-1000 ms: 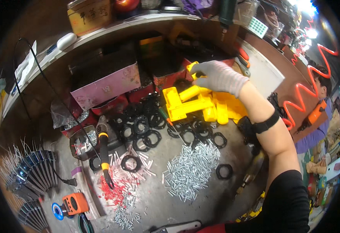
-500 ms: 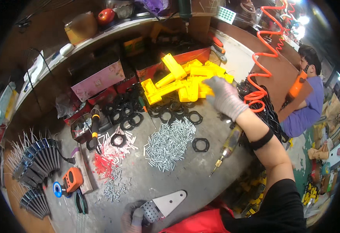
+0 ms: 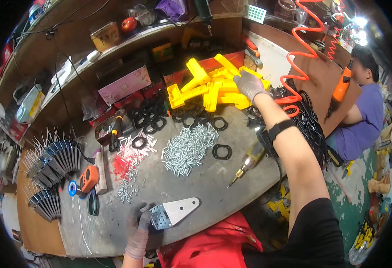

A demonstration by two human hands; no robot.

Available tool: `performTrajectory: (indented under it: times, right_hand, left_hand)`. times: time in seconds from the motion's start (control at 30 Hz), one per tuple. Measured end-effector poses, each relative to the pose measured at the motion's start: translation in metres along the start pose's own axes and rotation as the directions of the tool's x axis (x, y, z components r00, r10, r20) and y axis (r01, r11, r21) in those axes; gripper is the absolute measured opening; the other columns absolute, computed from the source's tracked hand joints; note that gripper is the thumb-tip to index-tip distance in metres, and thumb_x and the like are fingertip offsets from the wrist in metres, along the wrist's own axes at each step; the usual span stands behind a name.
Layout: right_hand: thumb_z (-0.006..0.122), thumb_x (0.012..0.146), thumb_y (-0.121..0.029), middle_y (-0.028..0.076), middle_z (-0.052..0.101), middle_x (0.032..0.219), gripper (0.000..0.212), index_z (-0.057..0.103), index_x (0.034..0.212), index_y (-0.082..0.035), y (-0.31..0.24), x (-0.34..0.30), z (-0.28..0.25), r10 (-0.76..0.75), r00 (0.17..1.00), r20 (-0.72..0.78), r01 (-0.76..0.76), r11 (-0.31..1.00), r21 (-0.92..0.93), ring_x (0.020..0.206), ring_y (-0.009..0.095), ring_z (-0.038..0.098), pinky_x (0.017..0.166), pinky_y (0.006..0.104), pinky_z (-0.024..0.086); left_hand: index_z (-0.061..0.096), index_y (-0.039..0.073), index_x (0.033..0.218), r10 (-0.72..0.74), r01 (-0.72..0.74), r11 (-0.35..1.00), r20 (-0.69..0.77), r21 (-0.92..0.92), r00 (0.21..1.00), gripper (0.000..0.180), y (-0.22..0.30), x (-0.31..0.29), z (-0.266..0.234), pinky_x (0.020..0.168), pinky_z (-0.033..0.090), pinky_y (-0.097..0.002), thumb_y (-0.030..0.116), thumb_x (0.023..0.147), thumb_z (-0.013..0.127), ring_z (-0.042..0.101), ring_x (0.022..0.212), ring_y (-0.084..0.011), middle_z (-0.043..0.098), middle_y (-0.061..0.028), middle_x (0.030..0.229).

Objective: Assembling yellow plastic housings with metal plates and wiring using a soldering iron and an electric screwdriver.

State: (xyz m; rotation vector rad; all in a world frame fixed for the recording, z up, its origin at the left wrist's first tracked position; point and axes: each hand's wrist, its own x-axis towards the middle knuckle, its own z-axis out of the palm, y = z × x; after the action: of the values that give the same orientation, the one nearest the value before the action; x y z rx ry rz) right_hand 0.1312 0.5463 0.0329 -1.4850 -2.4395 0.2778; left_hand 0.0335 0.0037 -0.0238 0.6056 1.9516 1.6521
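My left hand (image 3: 138,230), in a grey glove, is at the table's near edge, its fingers closed on the end of a perforated metal bracket (image 3: 183,211). The bracket has a flat tapering plate that points to the right. My gloved right hand (image 3: 251,85) reaches to the far side, over a pile of yellow plastic housings (image 3: 211,94). Its fingers are closed on one yellow plastic housing (image 3: 226,64), which stands tilted up from the pile. Part of the grip is hidden behind the hand.
A heap of screws (image 3: 188,149), black rings (image 3: 222,152) and a power screwdriver (image 3: 245,165) lie on the table (image 3: 214,196). Wired metal units (image 3: 55,163) stand at left. A red coiled hose (image 3: 290,58) hangs at right, near a seated person (image 3: 363,109).
My right hand has closed on a yellow housing, which now tilts up out of the pile. The view has shifted, showing more of my left hand and the bracket.
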Motion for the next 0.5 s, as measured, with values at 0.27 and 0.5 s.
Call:
performTrajectory:
  times: [0.27,0.5]
  right_hand:
    - [0.050,0.095,-0.028,0.020,0.056,0.126,0.035,0.061,0.121,-0.007,-0.093,-0.049,0.039,-0.422,0.906,0.029,0.408,0.856,-0.318,0.110,0.033,0.062,0.089,0.0462,0.053]
    - [0.058,0.092,-0.039,0.025,0.045,0.139,0.074,0.022,0.150,-0.011,-0.121,-0.046,0.043,-0.110,0.994,0.006,0.107,0.970,0.217,0.119,0.041,0.055,0.097,0.0447,0.048]
  left_hand:
    - [0.055,-0.005,0.122,0.269,-0.150,0.893,-0.235,0.425,0.934,0.039,-0.002,-0.035,-0.005,0.068,0.041,-0.0254,0.022,0.095,0.051,0.046,0.073,-0.0115,0.050,-0.0018,0.079]
    - [0.053,-0.006,0.123,0.323,-0.210,0.787,-0.097,0.580,0.942,0.042,-0.038,-0.072,-0.021,0.080,0.053,-0.0389,0.028,0.099,0.053,0.066,0.087,-0.0235,0.069,-0.0153,0.096]
